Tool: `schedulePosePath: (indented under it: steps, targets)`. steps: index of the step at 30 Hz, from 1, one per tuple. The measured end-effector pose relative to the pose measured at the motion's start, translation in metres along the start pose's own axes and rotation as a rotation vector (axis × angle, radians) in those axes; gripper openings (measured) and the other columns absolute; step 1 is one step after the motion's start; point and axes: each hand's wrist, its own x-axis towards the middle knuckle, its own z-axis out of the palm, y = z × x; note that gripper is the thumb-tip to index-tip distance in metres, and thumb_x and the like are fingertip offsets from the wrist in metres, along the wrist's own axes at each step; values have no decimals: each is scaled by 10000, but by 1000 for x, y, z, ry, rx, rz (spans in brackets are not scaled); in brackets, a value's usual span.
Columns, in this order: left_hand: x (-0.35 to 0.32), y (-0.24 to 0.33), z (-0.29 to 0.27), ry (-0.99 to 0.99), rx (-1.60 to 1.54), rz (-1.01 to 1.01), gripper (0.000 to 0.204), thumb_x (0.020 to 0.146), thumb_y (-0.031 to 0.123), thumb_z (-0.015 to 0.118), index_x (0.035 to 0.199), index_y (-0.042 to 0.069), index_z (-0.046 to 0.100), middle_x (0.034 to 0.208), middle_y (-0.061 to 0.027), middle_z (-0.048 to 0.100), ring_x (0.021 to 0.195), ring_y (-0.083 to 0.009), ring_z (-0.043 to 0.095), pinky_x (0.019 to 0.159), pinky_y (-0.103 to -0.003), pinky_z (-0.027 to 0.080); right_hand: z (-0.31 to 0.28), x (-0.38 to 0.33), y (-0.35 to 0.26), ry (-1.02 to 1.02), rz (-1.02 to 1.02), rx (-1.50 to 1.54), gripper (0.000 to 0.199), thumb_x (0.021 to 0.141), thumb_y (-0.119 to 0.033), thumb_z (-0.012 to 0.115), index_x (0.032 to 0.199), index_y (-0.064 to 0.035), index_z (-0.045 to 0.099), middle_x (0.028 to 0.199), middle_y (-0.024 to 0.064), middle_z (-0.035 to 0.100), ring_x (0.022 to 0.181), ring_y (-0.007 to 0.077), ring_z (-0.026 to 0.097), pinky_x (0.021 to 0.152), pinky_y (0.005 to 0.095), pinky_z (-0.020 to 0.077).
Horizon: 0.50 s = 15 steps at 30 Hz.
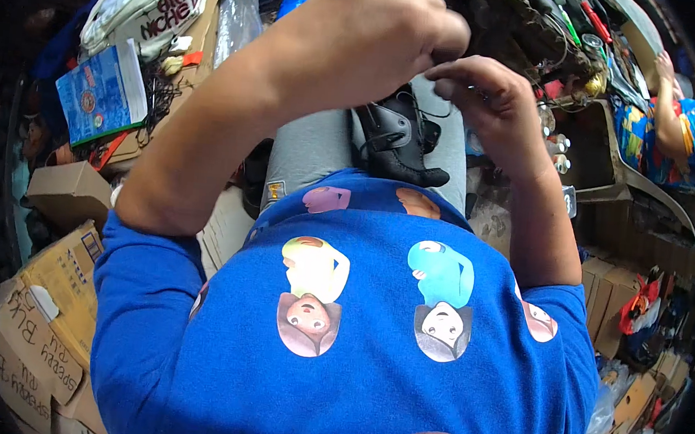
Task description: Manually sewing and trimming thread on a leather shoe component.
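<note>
You are looking straight down your own front, over a bright blue shirt (353,356) printed with cartoon figures, to your lap in grey trousers (312,145). A black shoe (398,139) lies on your lap, its toe pointing back toward your body, with dark laces or cords running loosely over its upper. Your left hand (379,24) is raised above the shoe near the top of the view, curled into a loose fist with the fingers folded under; whatever it pinches is too small to make out. Your right hand (487,97) sits just beside it, a little lower and to the right, fingers bent and fingertips drawn together close to the left hand's knuckles; it seems to pinch something thin, perhaps a thread, but you cannot tell for sure. Both hands hover above the shoe rather than resting on it. To your left, flattened cardboard boxes (46,307) with handwriting pile up on the floor, and a blue and white packet (100,91) lies higher up beside tangled cords. Above your hands, a crowded worktop (558,30) holds tools and wires. At the far right another person in a colourful patterned top (676,141) sits with one arm raised.
</note>
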Motion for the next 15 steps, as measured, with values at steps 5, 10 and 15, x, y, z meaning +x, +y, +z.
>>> schedulePosePath:
  steps: [5, 10, 15]
  targets:
    - [8, -50, 112, 6, -519, -190, 248, 691, 14, 661, 931, 66, 628, 885, -79, 593, 877, -260, 571, 757, -365, 471, -63, -42, 25, 508, 381, 697, 197, 920, -152, 484, 1053, -17, 540, 919, 100, 607, 779, 196, 618, 736, 316, 502]
    - [2, -65, 181, -451, -119, -23, 225, 661, 81, 649, 880, 132, 660, 947, -60, 602, 969, -253, 542, 792, -389, 441, -138, -115, 45, 806, 381, 1016, 185, 943, -181, 443, 1029, -32, 512, 679, -13, 361, 556, 82, 327, 713, 289, 376]
    - [22, -68, 173, -579, 9, -8, 129, 679, 112, 613, 803, 128, 643, 844, -32, 618, 954, -227, 541, 785, -386, 416, -125, -134, 66, 976, 657, 762, 257, 908, -113, 457, 1129, 11, 498, 711, -5, 422, 587, 81, 384, 697, 270, 414]
